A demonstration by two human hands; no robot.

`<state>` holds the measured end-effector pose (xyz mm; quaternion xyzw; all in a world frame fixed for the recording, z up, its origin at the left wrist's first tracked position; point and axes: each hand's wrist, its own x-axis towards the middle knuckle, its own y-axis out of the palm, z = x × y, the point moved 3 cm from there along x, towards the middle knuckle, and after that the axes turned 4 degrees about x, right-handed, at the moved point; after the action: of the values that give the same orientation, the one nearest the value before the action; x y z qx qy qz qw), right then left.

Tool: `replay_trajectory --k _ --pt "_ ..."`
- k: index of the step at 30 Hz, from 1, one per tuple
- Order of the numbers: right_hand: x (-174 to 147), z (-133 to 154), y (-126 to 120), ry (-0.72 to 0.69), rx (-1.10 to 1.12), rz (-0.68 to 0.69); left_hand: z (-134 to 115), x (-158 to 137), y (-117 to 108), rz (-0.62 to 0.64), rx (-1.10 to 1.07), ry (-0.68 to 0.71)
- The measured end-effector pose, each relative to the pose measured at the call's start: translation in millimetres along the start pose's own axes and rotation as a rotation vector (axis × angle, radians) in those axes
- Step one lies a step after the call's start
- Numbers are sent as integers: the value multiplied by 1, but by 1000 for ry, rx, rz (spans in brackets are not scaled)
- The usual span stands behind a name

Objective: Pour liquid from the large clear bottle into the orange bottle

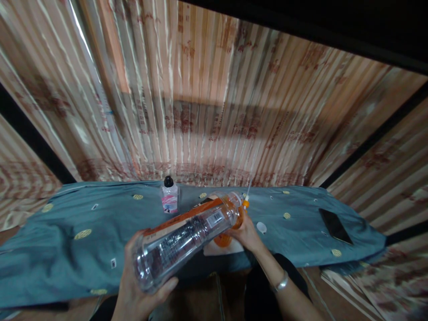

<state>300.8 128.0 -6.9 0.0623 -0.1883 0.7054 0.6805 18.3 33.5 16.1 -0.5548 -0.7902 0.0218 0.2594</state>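
Observation:
My left hand (140, 276) is wrapped round the base of a large clear plastic bottle (187, 243) with an orange label. The bottle lies slanted across the view, its white-rimmed neck towards the upper right. Just beyond that neck, my right hand (245, 232) is closed round an orange see-through bottle (222, 240), partly hidden behind the clear one. A small orange piece (246, 203) with a thin pale tip sticks up above my right fingers. Under the orange bottle is a white sheet or pad (216, 250). A round white cap-like disc (261, 228) lies right of my right hand.
A small clear bottle with black cap and pink label (170, 198) stands towards the back. A dark phone or tablet (335, 226) lies at the right. Blue-green patterned cloth (83, 249) covers the surface. Striped curtains (200, 111) hang behind, with dark frame bars (368, 127).

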Motion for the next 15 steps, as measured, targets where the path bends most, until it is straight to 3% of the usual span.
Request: replay_trajectory --k 15 --pt "0 -1 0 7 -16 1 -9 -8 6 -1 -75 -117"
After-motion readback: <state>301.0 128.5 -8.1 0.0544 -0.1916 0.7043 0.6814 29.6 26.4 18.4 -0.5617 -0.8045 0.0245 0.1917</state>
